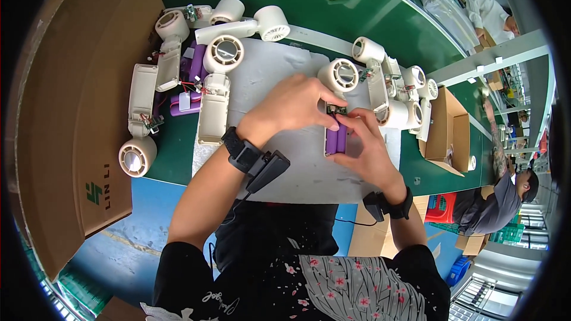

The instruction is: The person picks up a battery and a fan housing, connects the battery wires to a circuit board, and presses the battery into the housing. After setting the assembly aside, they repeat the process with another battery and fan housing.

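Note:
A white handheld fan (340, 75) lies on the pale foam sheet (267, 175) in front of me, its round head pointing away. The handle is uncovered: two purple battery cells (336, 141) lie in it, with a small circuit board (337, 109) between them and the head. My left hand (291, 106) closes on the handle just below the head, thumb and fingers at the board. From the other side my right hand (370, 148) pinches the handle, fingertips near the board and thumb at the batteries' lower end. What lies under the fingertips is hidden.
Several opened fan bodies (214, 110) and purple batteries (185, 103) stand at left; more fan bodies (380, 80) lie at right. A tall cardboard box (77, 101) walls the left side. A small open box (443, 131) sits at right. Co-workers (496, 208) are beyond.

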